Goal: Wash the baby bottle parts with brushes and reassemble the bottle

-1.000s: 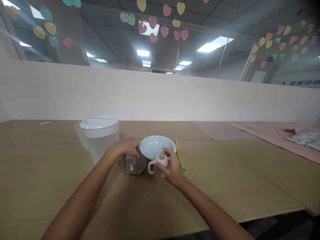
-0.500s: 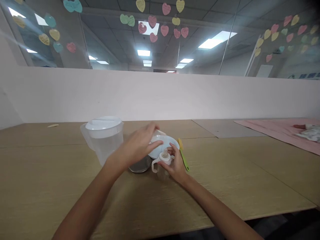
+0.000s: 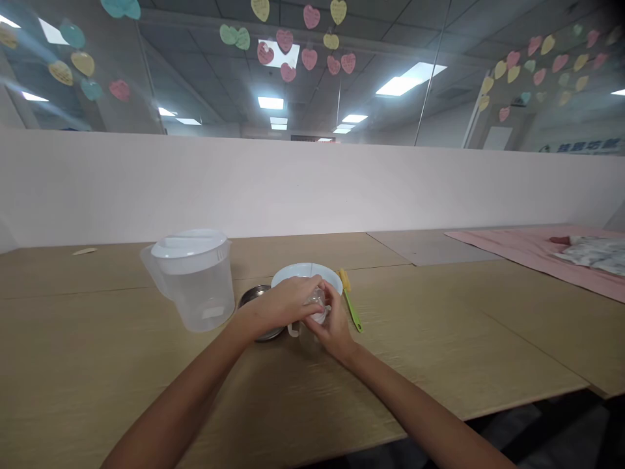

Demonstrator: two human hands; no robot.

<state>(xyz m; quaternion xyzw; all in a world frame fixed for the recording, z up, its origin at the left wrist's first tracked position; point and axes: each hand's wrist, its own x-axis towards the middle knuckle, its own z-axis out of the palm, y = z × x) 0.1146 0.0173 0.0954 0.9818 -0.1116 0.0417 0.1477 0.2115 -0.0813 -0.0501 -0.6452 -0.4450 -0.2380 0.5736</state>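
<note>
A clear cap [image 3: 316,298] sits over the top of a small baby bottle, with my left hand [image 3: 288,301] closed round the cap from the left. My right hand [image 3: 336,324] grips the bottle's white collar [image 3: 319,317] from the right. The bottle's handle [image 3: 293,330] shows below my left fingers; its clear body is mostly hidden. Behind my hands lies a pale blue plate [image 3: 312,268]. A round metal dish [image 3: 252,294] is partly covered by my left wrist.
A clear pitcher with a white lid [image 3: 202,286] stands at the left. Right of the plate lies a green brush [image 3: 352,309] with a yellow head. A pink cloth [image 3: 517,251] covers the far right, and a low white wall [image 3: 312,189] runs behind.
My left hand has come down onto the bottle top with the clear cap, which was over the plate before. The view has shifted slightly to the right.
</note>
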